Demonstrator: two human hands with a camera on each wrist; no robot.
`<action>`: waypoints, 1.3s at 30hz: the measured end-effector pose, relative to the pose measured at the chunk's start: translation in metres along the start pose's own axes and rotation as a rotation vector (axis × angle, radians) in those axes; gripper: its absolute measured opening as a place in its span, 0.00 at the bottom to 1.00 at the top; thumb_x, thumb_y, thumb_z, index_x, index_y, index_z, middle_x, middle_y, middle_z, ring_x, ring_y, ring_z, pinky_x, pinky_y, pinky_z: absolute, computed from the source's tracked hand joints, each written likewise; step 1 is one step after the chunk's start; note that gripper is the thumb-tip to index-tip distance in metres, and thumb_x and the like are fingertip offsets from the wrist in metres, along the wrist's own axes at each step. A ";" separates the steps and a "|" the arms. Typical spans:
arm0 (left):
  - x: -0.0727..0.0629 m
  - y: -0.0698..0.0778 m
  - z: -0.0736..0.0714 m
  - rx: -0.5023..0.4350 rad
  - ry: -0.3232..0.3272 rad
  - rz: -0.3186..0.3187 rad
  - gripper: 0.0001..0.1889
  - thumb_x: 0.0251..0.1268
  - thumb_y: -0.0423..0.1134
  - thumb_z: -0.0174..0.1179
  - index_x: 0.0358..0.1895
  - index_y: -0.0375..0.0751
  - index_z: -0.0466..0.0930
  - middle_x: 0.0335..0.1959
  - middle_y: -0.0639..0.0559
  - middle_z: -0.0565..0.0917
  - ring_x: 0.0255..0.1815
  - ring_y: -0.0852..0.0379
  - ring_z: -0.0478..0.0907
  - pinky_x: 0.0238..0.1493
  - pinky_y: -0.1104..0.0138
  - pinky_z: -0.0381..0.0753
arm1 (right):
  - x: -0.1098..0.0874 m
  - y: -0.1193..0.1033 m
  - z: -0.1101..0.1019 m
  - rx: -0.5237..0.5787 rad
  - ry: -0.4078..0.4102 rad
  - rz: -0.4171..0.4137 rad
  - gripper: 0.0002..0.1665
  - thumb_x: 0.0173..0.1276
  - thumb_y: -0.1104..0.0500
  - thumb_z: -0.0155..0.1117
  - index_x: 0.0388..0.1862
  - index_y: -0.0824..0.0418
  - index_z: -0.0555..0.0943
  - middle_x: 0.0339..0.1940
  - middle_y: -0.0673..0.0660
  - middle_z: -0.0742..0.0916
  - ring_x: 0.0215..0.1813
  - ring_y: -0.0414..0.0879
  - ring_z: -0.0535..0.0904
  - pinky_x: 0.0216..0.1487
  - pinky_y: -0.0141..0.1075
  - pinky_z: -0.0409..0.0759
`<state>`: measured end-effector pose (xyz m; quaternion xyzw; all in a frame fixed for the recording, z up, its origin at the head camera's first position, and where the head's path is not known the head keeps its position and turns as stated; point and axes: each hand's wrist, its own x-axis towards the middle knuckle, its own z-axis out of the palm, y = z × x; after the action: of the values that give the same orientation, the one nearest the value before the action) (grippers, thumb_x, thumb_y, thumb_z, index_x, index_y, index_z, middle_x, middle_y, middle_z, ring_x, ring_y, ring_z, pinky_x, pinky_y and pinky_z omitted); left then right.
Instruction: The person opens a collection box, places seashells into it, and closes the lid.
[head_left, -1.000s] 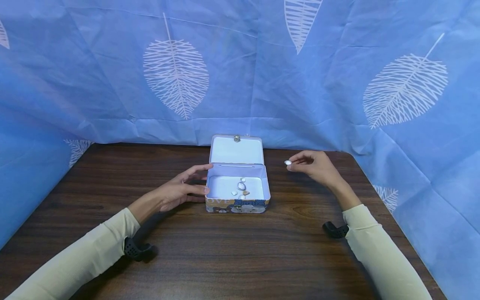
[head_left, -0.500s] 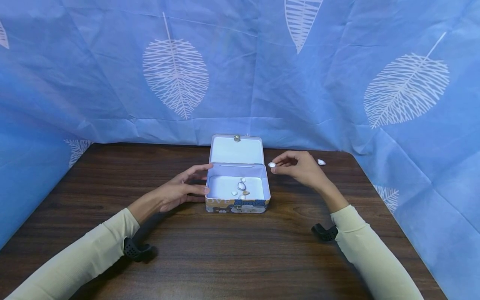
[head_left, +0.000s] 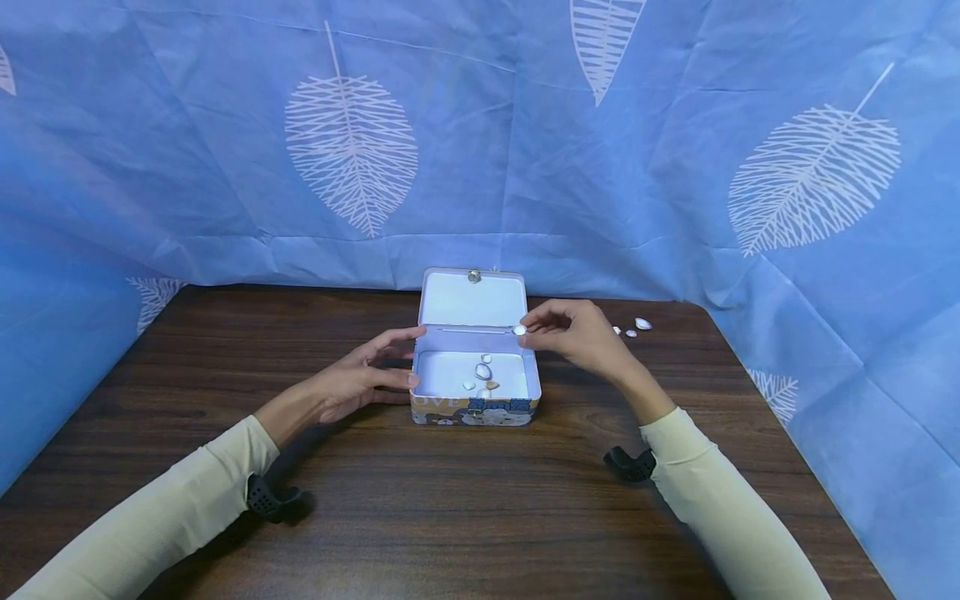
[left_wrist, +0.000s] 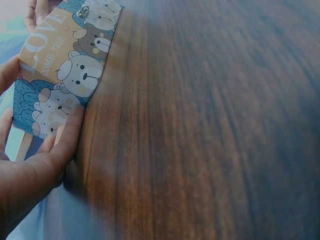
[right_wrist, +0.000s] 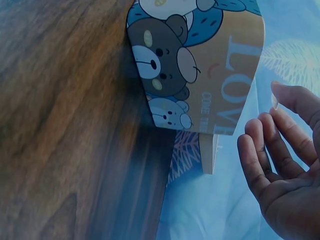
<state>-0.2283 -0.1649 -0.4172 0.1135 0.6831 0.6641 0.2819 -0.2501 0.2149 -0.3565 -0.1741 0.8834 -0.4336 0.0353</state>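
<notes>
An open metal lunchbox-style tin (head_left: 476, 411) with printed bears stands on the table, its lid (head_left: 474, 302) tipped back. Several small seashells (head_left: 483, 372) lie on its white floor, mostly white, one brownish. My left hand (head_left: 360, 382) rests against the tin's left end, fingers spread; the left wrist view has fingers (left_wrist: 70, 132) touching its printed wall. Between thumb and fingertips, my right hand (head_left: 577, 335) pinches a white shell (head_left: 519, 330) over the tin's back right corner. From the right wrist, only a pale edge of that shell (right_wrist: 274, 102) shows.
Several more small white shells (head_left: 642, 324) lie on the dark wooden table (head_left: 450, 517), behind my right hand near the back edge. A blue curtain (head_left: 480, 142) with white leaf prints hangs behind. A black wrist strap (head_left: 630, 464) sits on each forearm.
My right hand has moved left with its shell, from beside the tin to over its back right corner. This uncovers shells on the table. My left hand and the tin stay put.
</notes>
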 end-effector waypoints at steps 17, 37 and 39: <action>-0.001 0.001 0.001 -0.010 0.010 -0.013 0.48 0.77 0.37 0.72 0.93 0.62 0.56 0.92 0.37 0.51 0.90 0.29 0.59 0.83 0.38 0.77 | 0.004 -0.007 0.011 -0.039 -0.012 -0.050 0.16 0.73 0.54 0.83 0.54 0.58 0.94 0.47 0.56 0.95 0.48 0.49 0.91 0.50 0.40 0.91; 0.001 0.000 0.001 -0.007 0.003 -0.004 0.48 0.78 0.37 0.72 0.93 0.62 0.57 0.92 0.38 0.52 0.90 0.28 0.61 0.83 0.38 0.78 | -0.008 0.006 -0.005 -0.068 0.023 -0.018 0.19 0.74 0.48 0.82 0.57 0.57 0.94 0.48 0.56 0.95 0.50 0.50 0.90 0.51 0.39 0.88; 0.001 0.000 0.001 -0.003 0.002 -0.003 0.47 0.78 0.37 0.72 0.93 0.62 0.57 0.91 0.38 0.52 0.89 0.28 0.62 0.82 0.38 0.78 | -0.009 0.008 -0.008 -0.075 0.031 -0.012 0.20 0.74 0.47 0.82 0.57 0.56 0.94 0.49 0.56 0.95 0.51 0.51 0.90 0.51 0.38 0.88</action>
<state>-0.2284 -0.1641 -0.4178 0.1114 0.6824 0.6649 0.2825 -0.2457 0.2284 -0.3584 -0.1738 0.8985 -0.4030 0.0123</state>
